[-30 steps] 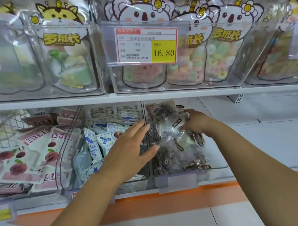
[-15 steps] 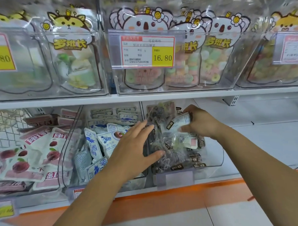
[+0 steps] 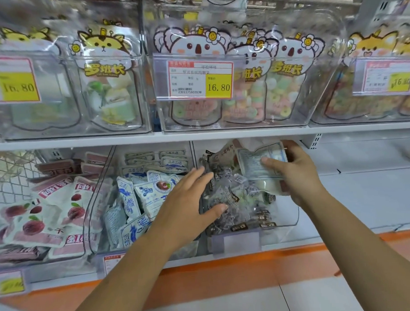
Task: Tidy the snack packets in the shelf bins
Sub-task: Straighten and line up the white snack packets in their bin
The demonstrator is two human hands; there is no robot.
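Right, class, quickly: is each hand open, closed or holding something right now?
Left hand: open, fingers straight, thumb on the dark snack packets.
Right hand: holding a pale packet.

Three clear bins stand side by side on the lower shelf. The right bin (image 3: 292, 216) holds a loose, tangled heap of dark-wrapped packets (image 3: 233, 201) in clear film, piled toward its left and near sides. One white packet (image 3: 253, 164), printed back facing out, stands tilted at the far top of this heap, pinched by the right hand (image 3: 300, 173). The middle bin (image 3: 109, 253) holds blue-and-white packets (image 3: 140, 197): stacked in rows at the far end, leaning at mixed angles nearer. The left bin (image 3: 63, 254) holds red-fruit packets (image 3: 34, 221), lying overlapped.
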